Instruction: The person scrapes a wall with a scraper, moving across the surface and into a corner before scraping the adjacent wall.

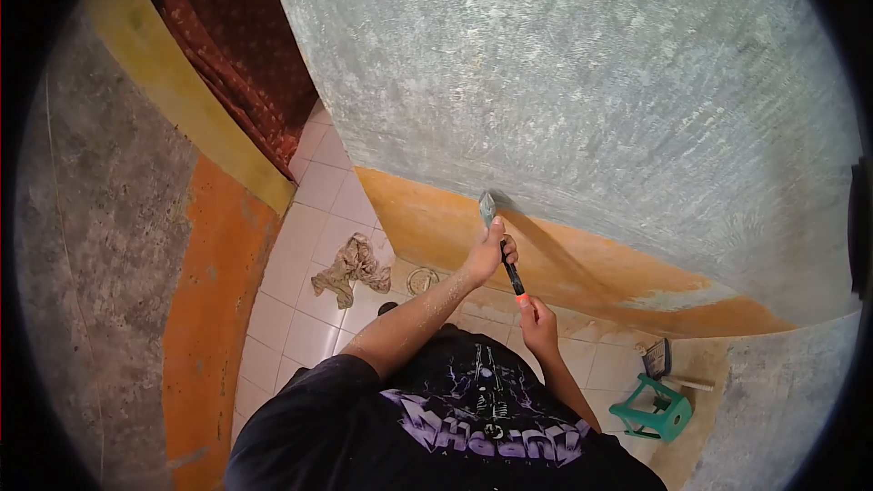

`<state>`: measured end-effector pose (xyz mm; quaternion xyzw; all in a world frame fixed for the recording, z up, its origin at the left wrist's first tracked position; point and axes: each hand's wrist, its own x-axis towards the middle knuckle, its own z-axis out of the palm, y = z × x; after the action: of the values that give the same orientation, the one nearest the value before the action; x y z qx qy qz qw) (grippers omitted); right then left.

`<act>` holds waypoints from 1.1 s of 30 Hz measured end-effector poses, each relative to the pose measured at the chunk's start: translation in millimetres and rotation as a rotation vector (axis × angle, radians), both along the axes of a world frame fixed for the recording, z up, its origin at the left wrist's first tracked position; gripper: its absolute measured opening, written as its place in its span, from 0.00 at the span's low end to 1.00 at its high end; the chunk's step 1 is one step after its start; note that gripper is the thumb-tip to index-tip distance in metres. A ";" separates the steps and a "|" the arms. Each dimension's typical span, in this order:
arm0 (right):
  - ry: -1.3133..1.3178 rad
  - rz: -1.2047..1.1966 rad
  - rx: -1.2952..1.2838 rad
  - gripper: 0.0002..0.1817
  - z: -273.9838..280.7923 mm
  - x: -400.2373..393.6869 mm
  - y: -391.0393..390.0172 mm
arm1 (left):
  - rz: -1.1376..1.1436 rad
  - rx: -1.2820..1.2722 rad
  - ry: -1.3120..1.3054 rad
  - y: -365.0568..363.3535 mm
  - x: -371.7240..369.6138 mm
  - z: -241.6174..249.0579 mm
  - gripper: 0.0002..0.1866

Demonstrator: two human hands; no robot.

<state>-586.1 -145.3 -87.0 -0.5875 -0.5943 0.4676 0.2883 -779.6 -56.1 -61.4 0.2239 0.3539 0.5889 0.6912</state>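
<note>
A scraper [516,281] with a long black handle and an orange band near its lower end slants up to the wall. Its grey head [488,207] is at the line where the grey, scraped-looking upper wall [546,64] meets the orange lower band [427,214]; whether the edge touches the surface is hard to tell. My left hand [488,256] is closed around the upper handle, thumb laid along it toward the head. Lower down, my right hand [538,323] grips the handle's end by the orange band. Pale flecks dot my left forearm.
A crumpled cloth [353,270] lies on the tiled floor [300,255], near a round item [422,281] by the wall's foot. To the right are a green plastic stool [657,409] and a small dark container [657,358]. A red curtain [241,45] hangs in the doorway at left.
</note>
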 end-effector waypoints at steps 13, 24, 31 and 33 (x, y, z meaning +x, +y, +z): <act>-0.018 0.089 0.026 0.18 -7.5 -42.6 11.0 | 0.111 -0.005 0.090 0.1 -44.3 0.8 0.22; -0.079 0.143 0.089 0.17 14.2 -95.4 17.5 | 0.178 -0.018 0.058 0.5 -95.8 -0.3 0.21; -0.062 0.144 0.095 0.18 19.6 -131.8 16.4 | 0.181 -0.019 0.077 -1.8 -130.7 -4.2 0.22; -0.043 0.142 0.099 0.18 17.1 -145.3 19.0 | 0.207 -0.035 0.074 -1.2 -143.6 -2.9 0.22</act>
<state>-731.3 -126.3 -70.0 -0.5387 -0.6628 0.4444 0.2702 -923.2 -57.3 -64.2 0.1955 0.4107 0.6423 0.6170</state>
